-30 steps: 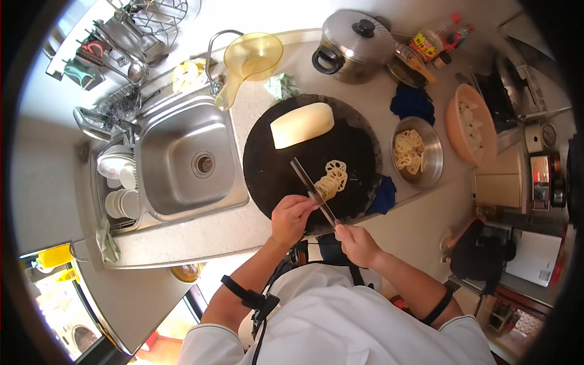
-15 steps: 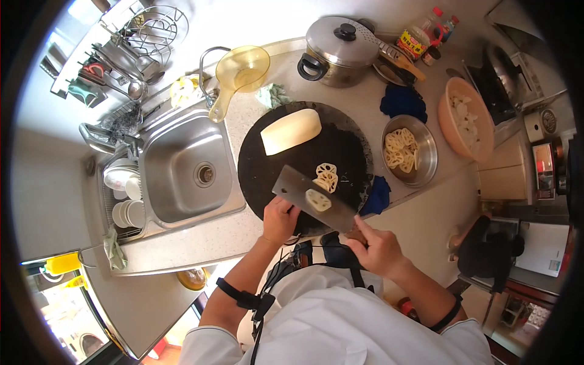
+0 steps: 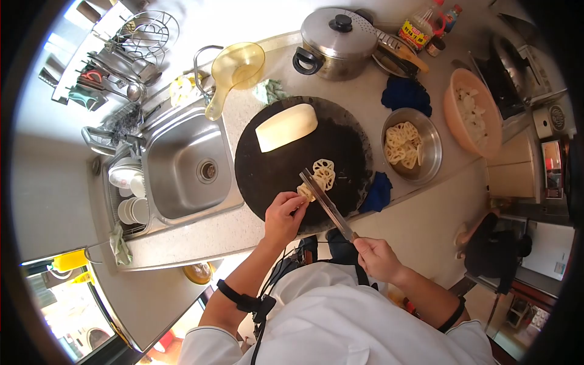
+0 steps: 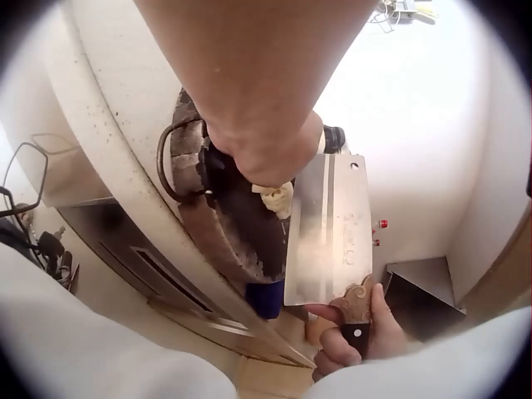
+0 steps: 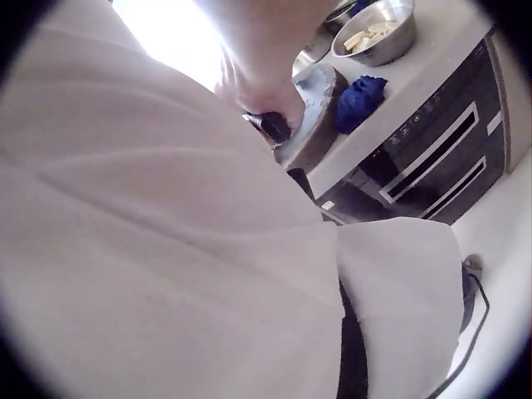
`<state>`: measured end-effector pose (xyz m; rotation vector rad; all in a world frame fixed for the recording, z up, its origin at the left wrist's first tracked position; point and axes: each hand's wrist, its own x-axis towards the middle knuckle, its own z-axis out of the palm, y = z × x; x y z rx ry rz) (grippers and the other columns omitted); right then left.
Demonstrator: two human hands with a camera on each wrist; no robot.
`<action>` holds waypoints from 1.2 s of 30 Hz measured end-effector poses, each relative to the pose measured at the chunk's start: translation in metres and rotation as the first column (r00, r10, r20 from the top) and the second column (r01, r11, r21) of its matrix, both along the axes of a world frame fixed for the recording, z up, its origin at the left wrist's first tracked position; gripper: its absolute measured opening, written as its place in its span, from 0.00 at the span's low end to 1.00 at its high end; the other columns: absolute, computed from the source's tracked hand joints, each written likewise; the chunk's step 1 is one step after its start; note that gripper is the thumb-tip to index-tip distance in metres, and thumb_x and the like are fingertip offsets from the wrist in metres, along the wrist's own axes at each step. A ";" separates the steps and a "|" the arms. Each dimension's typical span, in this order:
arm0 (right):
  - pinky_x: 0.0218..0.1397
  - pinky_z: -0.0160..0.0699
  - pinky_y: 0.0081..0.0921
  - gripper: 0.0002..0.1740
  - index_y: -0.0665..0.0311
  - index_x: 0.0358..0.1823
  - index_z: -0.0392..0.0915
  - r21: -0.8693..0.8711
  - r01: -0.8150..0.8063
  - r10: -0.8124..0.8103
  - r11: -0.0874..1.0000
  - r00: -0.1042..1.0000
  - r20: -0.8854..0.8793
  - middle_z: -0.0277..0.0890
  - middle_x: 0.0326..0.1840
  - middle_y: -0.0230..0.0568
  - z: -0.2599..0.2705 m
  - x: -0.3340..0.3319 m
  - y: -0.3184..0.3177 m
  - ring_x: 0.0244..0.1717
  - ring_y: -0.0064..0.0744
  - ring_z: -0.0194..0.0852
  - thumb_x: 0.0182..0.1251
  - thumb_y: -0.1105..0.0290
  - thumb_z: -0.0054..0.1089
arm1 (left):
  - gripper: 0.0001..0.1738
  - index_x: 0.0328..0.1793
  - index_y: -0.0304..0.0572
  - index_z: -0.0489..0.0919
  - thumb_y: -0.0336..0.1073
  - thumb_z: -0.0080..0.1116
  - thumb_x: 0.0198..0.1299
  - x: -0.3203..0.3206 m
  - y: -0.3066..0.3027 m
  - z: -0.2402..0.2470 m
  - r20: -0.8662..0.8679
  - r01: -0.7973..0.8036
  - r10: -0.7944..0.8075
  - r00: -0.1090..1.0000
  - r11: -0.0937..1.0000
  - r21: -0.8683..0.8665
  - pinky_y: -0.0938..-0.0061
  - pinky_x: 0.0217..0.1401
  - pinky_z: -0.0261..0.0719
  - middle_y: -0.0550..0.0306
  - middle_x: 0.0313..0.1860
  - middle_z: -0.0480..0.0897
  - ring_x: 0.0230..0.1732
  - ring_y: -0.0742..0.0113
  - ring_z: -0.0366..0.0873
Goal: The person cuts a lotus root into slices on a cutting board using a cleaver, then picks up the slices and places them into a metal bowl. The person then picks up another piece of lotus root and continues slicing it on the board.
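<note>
A round dark chopping board (image 3: pixel 261 176) bears sliced lotus root (image 3: pixel 324 173) and a thick pale peeled block (image 3: pixel 287 126). My left hand (image 3: pixel 285 216) is at the board's near side, thumb and fingers holding a piece of lotus root (image 3: pixel 306 192). My right hand (image 3: pixel 378 260) grips a cleaver (image 3: pixel 333 211) by its handle, seen nearly edge-on in the head view, its blade between the held piece and the slices. In the left wrist view the broad cleaver blade (image 4: pixel 328 233) stands beside the lotus root (image 4: pixel 278 200); the left fingertips are mostly hidden there.
Right of the board stand a steel bowl (image 3: pixel 433 149) of lotus root slices and a pink basin (image 3: pixel 453 118) with white pieces. Behind are a lidded pot (image 3: pixel 337 48) and a yellow ladle (image 3: pixel 240 67); a sink (image 3: pixel 176 176) lies left. Another person (image 3: pixel 496 249) is at far right.
The cleaver was edge-on, then tilted flat with a slice on its blade, and is now edge-on again by the left fingers. The left hand stays near the board's front.
</note>
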<state>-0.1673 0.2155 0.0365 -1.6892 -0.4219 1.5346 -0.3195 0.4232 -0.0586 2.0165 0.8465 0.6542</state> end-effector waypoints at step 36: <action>0.47 0.79 0.35 0.24 0.73 0.58 0.79 -0.052 -0.143 0.148 0.988 0.983 0.111 0.85 0.41 0.57 -0.025 -0.029 0.016 0.43 0.47 0.85 0.82 0.56 0.48 | 0.06 0.35 0.35 0.89 0.25 0.75 0.50 -0.008 0.000 -0.010 0.070 -0.133 0.137 0.988 0.990 -0.055 0.72 0.36 0.83 0.51 0.34 0.88 0.32 0.60 0.86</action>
